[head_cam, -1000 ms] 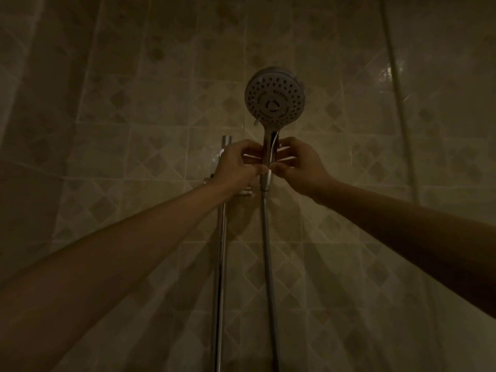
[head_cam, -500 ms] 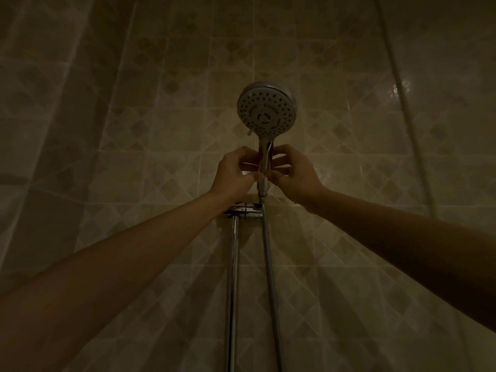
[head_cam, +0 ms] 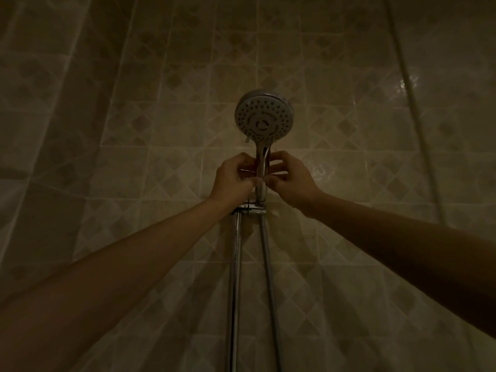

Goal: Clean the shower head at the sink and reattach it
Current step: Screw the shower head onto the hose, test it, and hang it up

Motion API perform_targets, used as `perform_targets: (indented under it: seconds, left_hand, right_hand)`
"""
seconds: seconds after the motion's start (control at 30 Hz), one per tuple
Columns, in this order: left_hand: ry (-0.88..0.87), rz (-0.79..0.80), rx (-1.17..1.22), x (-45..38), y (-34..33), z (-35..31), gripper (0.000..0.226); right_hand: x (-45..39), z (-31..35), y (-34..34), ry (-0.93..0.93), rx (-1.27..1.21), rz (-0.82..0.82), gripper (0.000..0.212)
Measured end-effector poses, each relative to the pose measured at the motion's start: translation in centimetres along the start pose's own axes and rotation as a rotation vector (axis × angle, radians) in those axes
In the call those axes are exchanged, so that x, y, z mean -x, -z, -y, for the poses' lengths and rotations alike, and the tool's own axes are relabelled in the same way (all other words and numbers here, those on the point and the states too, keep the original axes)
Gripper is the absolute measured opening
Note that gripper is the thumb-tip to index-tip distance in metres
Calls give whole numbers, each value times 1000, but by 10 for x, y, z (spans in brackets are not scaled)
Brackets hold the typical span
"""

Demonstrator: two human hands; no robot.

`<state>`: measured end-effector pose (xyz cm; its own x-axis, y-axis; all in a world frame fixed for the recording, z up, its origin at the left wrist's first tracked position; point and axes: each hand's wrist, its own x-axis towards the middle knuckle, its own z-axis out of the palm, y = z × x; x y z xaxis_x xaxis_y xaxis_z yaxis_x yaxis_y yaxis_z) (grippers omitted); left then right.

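A round chrome shower head (head_cam: 263,116) faces me high on the tiled wall, its handle running down between my hands. My left hand (head_cam: 233,178) grips the handle from the left, and my right hand (head_cam: 291,178) pinches it from the right. Fingers of both hands meet around the handle just above the chrome bracket (head_cam: 249,209). From the handle's base a metal hose (head_cam: 269,277) hangs straight down. The light is dim, and my fingers hide where the handle sits in its holder.
A vertical chrome slide rail (head_cam: 235,285) runs down from the bracket, left of the hose. Beige patterned tiles (head_cam: 150,124) cover the wall. A wall corner line (head_cam: 413,103) slants down at the right.
The view has tilted up a little, so the shower head and bracket sit slightly lower in frame. Both hands stay on the handle in nearly the same grip.
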<state>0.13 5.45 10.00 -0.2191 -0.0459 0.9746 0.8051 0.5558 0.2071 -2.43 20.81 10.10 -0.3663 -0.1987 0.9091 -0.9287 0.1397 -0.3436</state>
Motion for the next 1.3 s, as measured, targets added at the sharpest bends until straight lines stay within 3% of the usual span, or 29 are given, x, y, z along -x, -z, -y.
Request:
perform_targets:
  seconds: [0.53, 0.87, 1.3]
  left_hand:
    - [81, 10, -51, 0, -14, 29, 32]
    - [88, 17, -106, 6, -19, 43, 35]
    - [98, 103, -211, 23, -13, 26, 42]
  right_hand:
    - [-2, -26, -9, -58, 15, -8, 38]
    - [10, -35, -15, 13, 124, -27, 30]
    - [21, -27, -15, -113, 147, 71, 34]
